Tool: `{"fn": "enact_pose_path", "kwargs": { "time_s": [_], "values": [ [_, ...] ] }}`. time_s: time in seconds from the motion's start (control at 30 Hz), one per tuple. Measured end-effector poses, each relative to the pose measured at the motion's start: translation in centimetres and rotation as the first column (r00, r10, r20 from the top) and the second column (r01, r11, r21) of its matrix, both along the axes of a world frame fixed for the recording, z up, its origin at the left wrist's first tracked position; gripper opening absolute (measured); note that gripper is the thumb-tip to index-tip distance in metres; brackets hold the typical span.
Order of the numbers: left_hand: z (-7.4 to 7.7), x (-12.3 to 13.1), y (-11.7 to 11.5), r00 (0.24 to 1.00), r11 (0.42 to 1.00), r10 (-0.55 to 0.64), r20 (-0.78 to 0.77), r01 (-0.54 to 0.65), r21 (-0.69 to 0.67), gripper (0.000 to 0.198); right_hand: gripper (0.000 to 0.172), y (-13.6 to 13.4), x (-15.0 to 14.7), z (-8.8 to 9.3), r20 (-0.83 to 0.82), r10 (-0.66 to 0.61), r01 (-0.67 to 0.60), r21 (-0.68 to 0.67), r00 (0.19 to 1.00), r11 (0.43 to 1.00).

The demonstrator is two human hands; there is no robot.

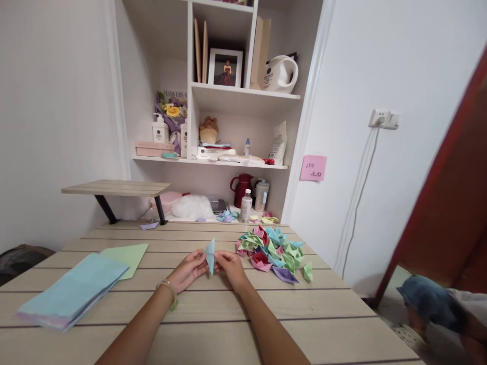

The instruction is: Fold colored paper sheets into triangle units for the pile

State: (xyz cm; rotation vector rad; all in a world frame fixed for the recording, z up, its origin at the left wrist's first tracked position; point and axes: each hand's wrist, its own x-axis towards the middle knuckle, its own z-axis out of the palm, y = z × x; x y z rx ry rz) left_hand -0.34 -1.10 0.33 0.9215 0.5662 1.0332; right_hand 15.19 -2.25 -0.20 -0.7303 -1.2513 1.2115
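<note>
Between my two hands, just above the table, a light blue folded paper piece point(210, 257) stands upright with a pointed top. My left hand point(189, 268) pinches it from the left and wears a band at the wrist. From the other side, my right hand point(229, 264) grips its edge with thumb and fingers. Right of my hands lies a pile of folded paper boats point(272, 248) in green, blue, pink, red and purple. A stack of light blue paper sheets point(76, 286) rests on the left, over a green sheet point(127, 257).
A small raised shelf point(116, 187) stands at the table's back left. Behind the table, a white shelf unit point(243, 94) holds a bottle point(246, 205), a red jug point(242, 188) and more folded paper point(227, 216). At lower right, a person point(437, 309) is partly visible beyond the table point(213, 324).
</note>
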Motion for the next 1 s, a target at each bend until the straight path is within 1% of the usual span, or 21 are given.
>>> {"fn": "enact_pose_path", "kwargs": {
  "time_s": [0.1, 0.23, 0.33, 0.4, 0.47, 0.57, 0.67, 0.73, 0.83, 0.93, 1.0],
  "values": [
    [-0.1, 0.0, 0.1, 1.0, 1.0, -0.014, 0.012, 0.014, -0.003, 0.016, 0.035, -0.1, -0.1, 0.0, 0.016, -0.002, 0.002, 0.001, 1.0, 1.0],
    [0.0, 0.0, 0.0, 1.0, 1.0, -0.001, 0.014, 0.002, -0.009, 0.016, 0.033, -0.2, -0.1, 0.0, 0.038, -0.011, 0.01, 0.024, 0.999, 1.0],
    [0.0, 0.1, 0.0, 1.0, 1.0, 0.008, -0.001, -0.008, 0.015, 0.017, 0.03, -0.1, -0.2, 0.0, 0.046, -0.05, 0.047, 0.05, 0.998, 0.998],
    [0.0, 0.1, 0.0, 0.999, 0.999, 0.035, -0.029, -0.034, 0.04, 0.018, 0.026, -0.1, -0.2, -0.1, 0.064, -0.093, 0.088, 0.077, 0.994, 0.993],
    [0.1, 0.2, -0.1, 0.995, 0.995, 0.078, -0.068, -0.074, 0.065, 0.019, 0.027, -0.1, -0.2, -0.1, 0.089, -0.13, 0.12, 0.105, 0.988, 0.987],
    [0.1, 0.4, -0.2, 0.983, 0.987, 0.137, -0.122, -0.125, 0.101, 0.021, 0.029, -0.2, -0.2, -0.1, 0.143, -0.144, 0.122, 0.15, 0.979, 0.981],
    [0.1, 0.6, -0.2, 0.969, 0.977, 0.185, -0.164, -0.163, 0.139, 0.028, 0.023, -0.3, -0.1, 0.0, 0.231, -0.177, 0.127, 0.216, 0.957, 0.968],
    [0.1, 0.7, -0.2, 0.957, 0.965, 0.235, -0.169, -0.208, 0.163, 0.032, 0.022, -0.5, 0.0, 0.0, 0.305, -0.246, 0.165, 0.268, 0.92, 0.949],
    [0.0, 1.1, -0.3, 0.942, 0.944, 0.296, -0.16, -0.263, 0.2, 0.032, 0.019, -0.6, 0.1, 0.1, 0.411, -0.385, 0.242, 0.359, 0.826, 0.902],
    [0.1, 1.5, -0.5, 0.928, 0.935, 0.307, -0.213, -0.252, 0.251, 0.028, 0.018, -0.7, 0.3, 0.1, 0.479, -0.496, 0.295, 0.434, 0.724, 0.851],
    [0.2, 1.7, -0.7, 0.898, 0.902, 0.349, -0.269, -0.244, 0.357, 0.025, 0.019, -0.8, 0.3, 0.1, 0.511, -0.538, 0.311, 0.464, 0.67, 0.829]
  ]
}}
